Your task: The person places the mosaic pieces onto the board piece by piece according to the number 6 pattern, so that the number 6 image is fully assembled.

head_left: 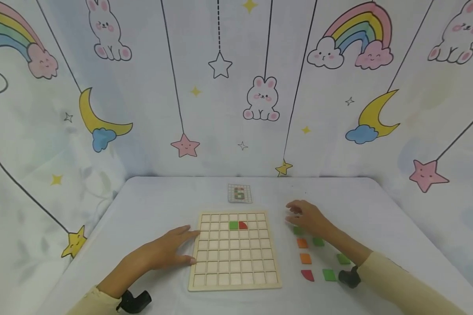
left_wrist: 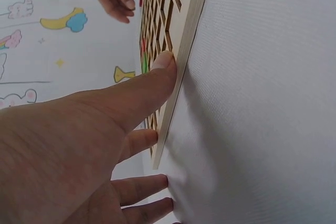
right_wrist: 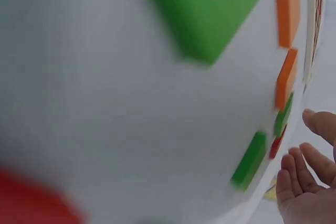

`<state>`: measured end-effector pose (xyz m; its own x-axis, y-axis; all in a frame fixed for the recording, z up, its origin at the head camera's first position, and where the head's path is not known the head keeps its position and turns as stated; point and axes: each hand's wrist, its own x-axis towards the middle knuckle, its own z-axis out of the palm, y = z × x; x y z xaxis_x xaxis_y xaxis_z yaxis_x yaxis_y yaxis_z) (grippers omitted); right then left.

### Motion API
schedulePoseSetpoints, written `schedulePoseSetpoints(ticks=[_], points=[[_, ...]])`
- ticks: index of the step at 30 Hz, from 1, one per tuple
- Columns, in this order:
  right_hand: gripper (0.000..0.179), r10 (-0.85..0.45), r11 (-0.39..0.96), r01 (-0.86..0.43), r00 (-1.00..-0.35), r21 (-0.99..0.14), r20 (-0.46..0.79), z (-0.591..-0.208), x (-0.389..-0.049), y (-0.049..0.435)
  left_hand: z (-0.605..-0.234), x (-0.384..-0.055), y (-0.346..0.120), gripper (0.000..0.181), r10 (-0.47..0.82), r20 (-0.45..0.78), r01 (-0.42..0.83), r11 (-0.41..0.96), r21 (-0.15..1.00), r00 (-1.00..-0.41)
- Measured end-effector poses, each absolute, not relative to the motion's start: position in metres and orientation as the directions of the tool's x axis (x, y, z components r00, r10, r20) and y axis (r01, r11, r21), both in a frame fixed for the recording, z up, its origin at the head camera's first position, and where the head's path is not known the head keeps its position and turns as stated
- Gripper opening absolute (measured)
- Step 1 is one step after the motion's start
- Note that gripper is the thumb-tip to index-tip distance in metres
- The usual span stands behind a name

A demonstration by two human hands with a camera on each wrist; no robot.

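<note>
A wooden grid board lies on the table, with a green square tile and a red quarter-round tile side by side in one of its upper rows. My left hand rests at the board's left side; its thumb and forefinger touch the frame. To the right of the board, my right hand hovers over loose tiles with relaxed fingers, and nothing shows in it. Closest below it is a green tile. In the right wrist view, a red tile appears beyond the green ones.
Two orange tiles, a red quarter-round tile and several green tiles lie spread right of the board. Behind the board is a small gridded card with a coloured figure. A printed curtain stands behind the white table.
</note>
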<state>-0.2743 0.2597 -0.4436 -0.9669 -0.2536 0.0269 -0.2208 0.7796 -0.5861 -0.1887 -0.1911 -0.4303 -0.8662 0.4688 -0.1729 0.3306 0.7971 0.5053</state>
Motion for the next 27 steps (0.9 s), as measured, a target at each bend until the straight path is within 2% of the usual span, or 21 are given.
schedulePoseSetpoints(ticks=[4, 11, 27], points=[[0.047, -0.207, 0.813, -0.155, -0.978, -0.561, -0.029, -0.447, -0.274, 0.279, -0.430, -0.188, -0.192, 0.082, 0.467, -0.178, 0.329, 0.800, 0.501, -0.866], [0.047, -0.237, 0.835, -0.186, -0.971, -0.519, -0.033, -0.445, -0.276, 0.291, -0.429, -0.190, -0.192, 0.082, 0.470, -0.177, 0.331, 0.799, 0.501, -0.865], [0.020, -0.315, 0.808, -0.256, -0.949, -0.530, -0.023, -0.446, -0.278, 0.287, -0.431, -0.189, -0.192, 0.082, 0.467, -0.185, 0.324, 0.799, 0.506, -0.865]])
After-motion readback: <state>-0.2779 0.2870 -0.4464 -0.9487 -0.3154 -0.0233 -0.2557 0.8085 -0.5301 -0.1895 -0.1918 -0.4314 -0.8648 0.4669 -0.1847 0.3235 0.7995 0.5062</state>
